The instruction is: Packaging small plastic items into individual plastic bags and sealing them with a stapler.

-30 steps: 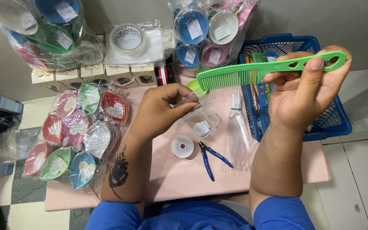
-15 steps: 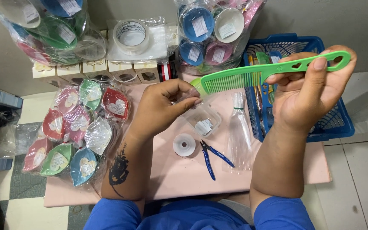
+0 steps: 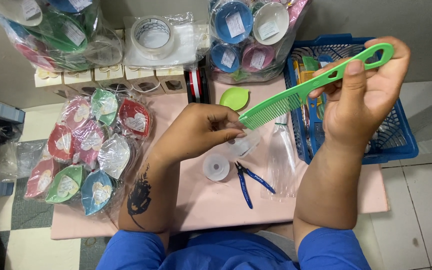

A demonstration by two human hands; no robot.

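— Hands: what do they grip?
— Right hand (image 3: 361,95) grasps the bright green plastic comb (image 3: 306,90) above the pink worktop (image 3: 216,200); left hand (image 3: 201,130) pinches its toothed tip.

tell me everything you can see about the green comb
The bright green plastic comb is long and flat, with fine teeth along its left half and a cut-out handle ending in a loop. It is held tilted in the air above the pink table, handle gripped by the right hand, tooth end pinched by the left hand.
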